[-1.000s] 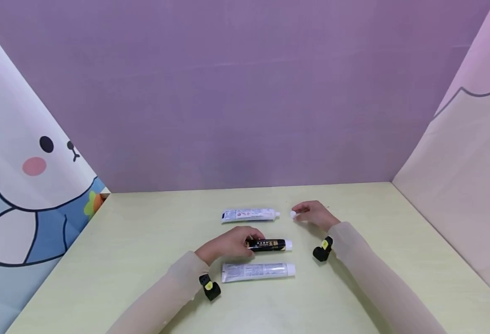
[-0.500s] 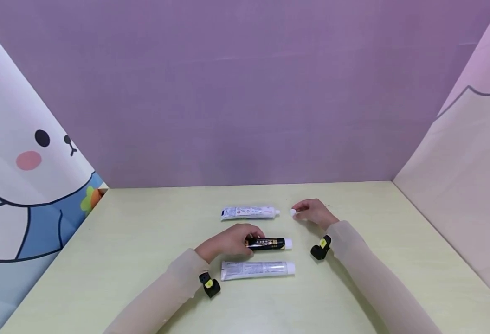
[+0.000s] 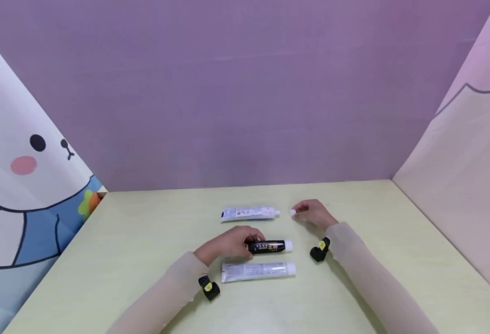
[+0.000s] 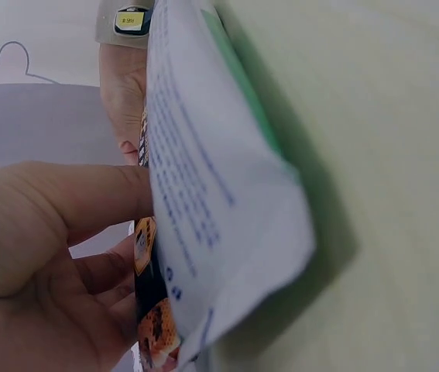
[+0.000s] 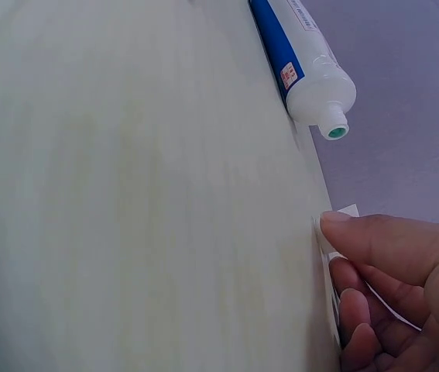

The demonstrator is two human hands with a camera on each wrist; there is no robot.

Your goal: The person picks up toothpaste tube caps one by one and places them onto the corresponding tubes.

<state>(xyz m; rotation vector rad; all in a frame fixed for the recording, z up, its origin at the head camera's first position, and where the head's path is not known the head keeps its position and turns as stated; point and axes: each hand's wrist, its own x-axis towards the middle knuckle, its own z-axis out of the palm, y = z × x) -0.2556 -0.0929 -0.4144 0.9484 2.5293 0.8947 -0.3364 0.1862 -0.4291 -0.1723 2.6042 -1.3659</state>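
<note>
Left hand's grip (image 4: 49, 260) holds black tube (image 4: 152, 288); white tube (image 4: 211, 182) lies nearer the camera.

The middle tube (image 3: 267, 247) was black. The far tube (image 3: 249, 214) was blue and white, the near tube (image 3: 255, 272) white with blue writing. The small cap (image 3: 293, 213) was white, the desk (image 3: 145, 222) pale yellow.

Probable cap (image 3: 293, 213) right of rear tube (image 3: 248, 213)

pale wooden-look table (image 3: 145, 222) | far: uncapped white-and-blue tube (image 3: 248, 213) | middle: black tube (image 3: 268, 246) | near: capped whitish tube (image 3: 257, 272)
</note>
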